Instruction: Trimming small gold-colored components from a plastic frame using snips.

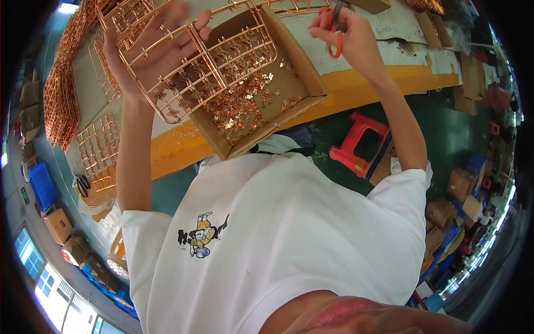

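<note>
My left hand (158, 55) holds up a copper-coloured wire-like frame (207, 54) with small parts along its bars. Its fingers are behind the bars and the thumb is at the left edge. The frame is tilted over an open cardboard box (307, 104). Many tiny copper and silvery pieces (239, 108) lie loose in that box. To the right of the box, my right hand (356, 39) is closed round red-handled scissors (335, 49), apart from the frame. Fingers partly hide the blades.
Stacked copper-coloured frames (62, 103) stand on the table's left, with another frame (100, 147) lying nearer. Dark-handled scissors (82, 185) rest at the left edge. A yellow strip (356, 89) runs along the table front. Below is a red stool (359, 142); cardboard boxes (442, 211) are stacked right.
</note>
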A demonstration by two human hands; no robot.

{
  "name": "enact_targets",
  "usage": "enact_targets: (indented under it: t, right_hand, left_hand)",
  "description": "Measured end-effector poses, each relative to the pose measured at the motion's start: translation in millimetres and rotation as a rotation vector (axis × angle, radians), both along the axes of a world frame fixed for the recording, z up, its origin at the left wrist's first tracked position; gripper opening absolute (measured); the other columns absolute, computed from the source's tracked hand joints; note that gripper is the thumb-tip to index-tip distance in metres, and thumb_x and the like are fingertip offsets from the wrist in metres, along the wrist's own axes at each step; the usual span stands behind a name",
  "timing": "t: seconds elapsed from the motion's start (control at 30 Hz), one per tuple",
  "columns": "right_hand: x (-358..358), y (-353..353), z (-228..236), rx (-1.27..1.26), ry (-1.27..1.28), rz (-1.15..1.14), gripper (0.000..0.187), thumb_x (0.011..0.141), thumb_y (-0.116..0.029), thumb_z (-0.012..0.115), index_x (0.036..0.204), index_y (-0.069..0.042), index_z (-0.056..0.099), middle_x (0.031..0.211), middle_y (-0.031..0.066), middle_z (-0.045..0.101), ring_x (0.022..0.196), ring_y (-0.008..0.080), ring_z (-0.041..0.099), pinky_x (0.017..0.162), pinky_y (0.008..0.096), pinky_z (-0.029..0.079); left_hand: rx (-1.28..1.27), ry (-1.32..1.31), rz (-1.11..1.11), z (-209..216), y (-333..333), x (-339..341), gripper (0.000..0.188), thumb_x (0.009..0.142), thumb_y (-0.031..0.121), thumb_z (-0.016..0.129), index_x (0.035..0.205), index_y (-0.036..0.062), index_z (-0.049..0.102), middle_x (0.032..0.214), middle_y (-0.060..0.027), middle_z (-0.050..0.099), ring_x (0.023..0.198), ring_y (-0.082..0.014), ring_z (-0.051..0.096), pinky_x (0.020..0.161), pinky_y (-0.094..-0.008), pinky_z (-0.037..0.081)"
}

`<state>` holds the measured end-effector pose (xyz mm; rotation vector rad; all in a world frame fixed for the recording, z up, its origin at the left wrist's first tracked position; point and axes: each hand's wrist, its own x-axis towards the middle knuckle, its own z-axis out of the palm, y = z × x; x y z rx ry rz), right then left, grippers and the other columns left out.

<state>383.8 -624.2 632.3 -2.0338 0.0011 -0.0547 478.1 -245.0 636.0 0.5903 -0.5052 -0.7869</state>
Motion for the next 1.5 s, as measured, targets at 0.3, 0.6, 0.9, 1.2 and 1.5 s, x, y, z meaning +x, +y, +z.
enact_targets:
  t: [0.3, 0.6, 0.9, 1.2, 1.5]
  right_hand:
    - [-15.8, 61.7, 24.9, 0.146, -0.096, 0.062, 0.019, 0.095, -0.015, 0.076, 0.093, 0.000, 0.064, 0.110, 0.0069, 0.076, 0.084, 0.0095, 0.065, 0.071, 0.0276, 0.052]
    - [-11.9, 64.3, 22.5, 0.411, -0.080, -0.021, 0.016, 0.095, -0.008, 0.074, 0.088, 0.001, 0.063, 0.071, 0.0064, 0.061, 0.061, 0.0159, 0.061, 0.056, 0.0304, 0.051]
    - [-20.9, 0.3, 4.6, 0.302, 0.074, -0.210, 0.024, 0.094, -0.016, 0.079, 0.087, 0.000, 0.063, 0.070, 0.0062, 0.062, 0.057, 0.0124, 0.060, 0.049, 0.0283, 0.048]
    - [-29.3, -61.3, -65.9, 0.664, 0.248, -0.200, 0.024, 0.090, -0.023, 0.083, 0.098, -0.005, 0.069, 0.091, 0.0035, 0.072, 0.081, 0.0142, 0.068, 0.074, 0.0301, 0.052]
    - [-22.2, -39.8, -39.0, -0.222, 0.192, -0.206, 0.021, 0.085, -0.015, 0.080, 0.084, 0.001, 0.066, 0.069, 0.0111, 0.067, 0.062, 0.0199, 0.066, 0.057, 0.0355, 0.049]
  left_hand:
    - [0.017, -0.040, -0.035, 6.2, -1.5, 4.2, 0.110, 0.087, 0.084, 0.046, 0.146, -0.0083, 0.035, 0.139, -0.0151, 0.040, 0.129, -0.0382, 0.047, 0.108, -0.0464, 0.042]
    - [-0.145, 0.107, -0.067, 24.0, -53.1, -7.4, 0.103, 0.092, 0.078, 0.047, 0.155, -0.0023, 0.032, 0.143, -0.0208, 0.050, 0.139, -0.0480, 0.045, 0.116, -0.0602, 0.039]
    - [0.391, -0.049, -0.059, 30.1, -111.2, 29.8, 0.110, 0.089, 0.085, 0.047, 0.162, 0.0059, 0.026, 0.155, -0.0250, 0.047, 0.135, -0.0466, 0.053, 0.111, -0.0648, 0.045]
    - [0.568, 0.034, -0.041, 17.6, -154.5, 38.8, 0.104, 0.089, 0.079, 0.056, 0.157, 0.0018, 0.036, 0.151, -0.0213, 0.053, 0.135, -0.0425, 0.054, 0.108, -0.0559, 0.051]
    - [0.564, -0.094, 0.155, 25.8, -92.6, 37.1, 0.105, 0.094, 0.073, 0.045, 0.159, -0.0064, 0.022, 0.165, -0.0280, 0.026, 0.151, -0.0451, 0.030, 0.121, -0.0574, 0.036]
